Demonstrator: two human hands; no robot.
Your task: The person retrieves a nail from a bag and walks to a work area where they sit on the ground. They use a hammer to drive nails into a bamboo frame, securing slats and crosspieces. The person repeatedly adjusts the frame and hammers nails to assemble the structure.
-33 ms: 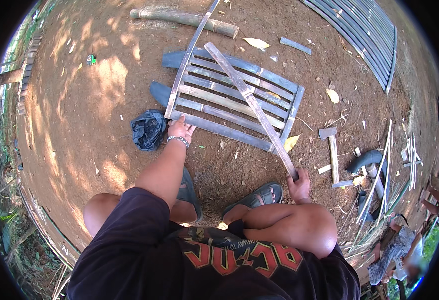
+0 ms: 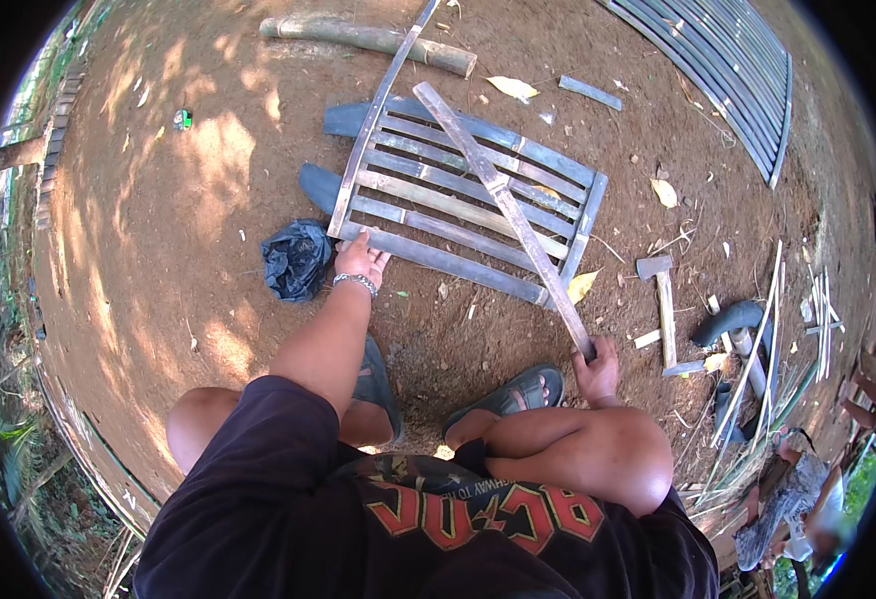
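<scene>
A panel of grey bamboo slats (image 2: 438,215) lies flat on the dirt in front of me. My left hand (image 2: 361,258), with a bracelet at the wrist, grips the panel's near left corner where a long side strip meets the nearest slat. A long bamboo slat (image 2: 498,190) lies diagonally across the panel from far left to near right. My right hand (image 2: 594,367) is closed around that slat's near end, just beyond my right knee. I am squatting, with my sandalled feet (image 2: 513,394) close to the panel.
A crumpled black plastic bag (image 2: 296,260) sits left of my left hand. A hammer (image 2: 662,299) and loose bamboo strips (image 2: 757,369) lie at the right. A bamboo pole (image 2: 368,38) and corrugated metal sheets (image 2: 727,70) are farther off. Another person (image 2: 797,509) is at lower right.
</scene>
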